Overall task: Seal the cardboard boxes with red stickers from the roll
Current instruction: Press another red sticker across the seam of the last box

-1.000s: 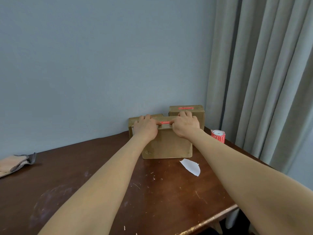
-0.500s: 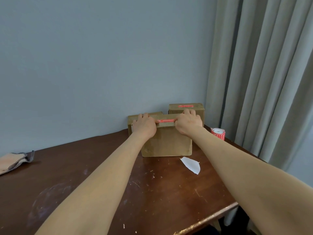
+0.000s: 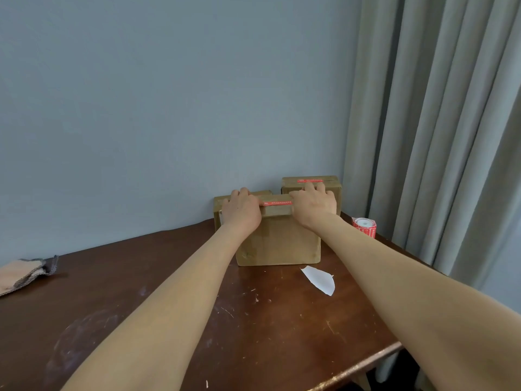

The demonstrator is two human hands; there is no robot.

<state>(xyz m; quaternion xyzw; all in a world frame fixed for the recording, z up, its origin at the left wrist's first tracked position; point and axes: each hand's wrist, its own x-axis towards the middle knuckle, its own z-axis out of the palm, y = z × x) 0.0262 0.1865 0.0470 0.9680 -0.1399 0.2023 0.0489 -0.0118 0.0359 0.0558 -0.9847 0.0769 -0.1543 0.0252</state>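
The left hand (image 3: 241,210) and right hand (image 3: 315,205) grip the cardboard box (image 3: 277,241) top, fingers curled over it. A red sticker (image 3: 277,203) lies between them.

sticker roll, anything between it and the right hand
nothing visible: the right hand holds the top of the front box, and only bare table lies between it and the sticker roll to its right

The left hand (image 3: 242,213) and right hand (image 3: 313,206), at centre frame, now sit farther apart along the top of the front box (image 3: 277,241). More of the red sticker (image 3: 277,203) shows between them, and the thumbs seem to have smoothed it outward.
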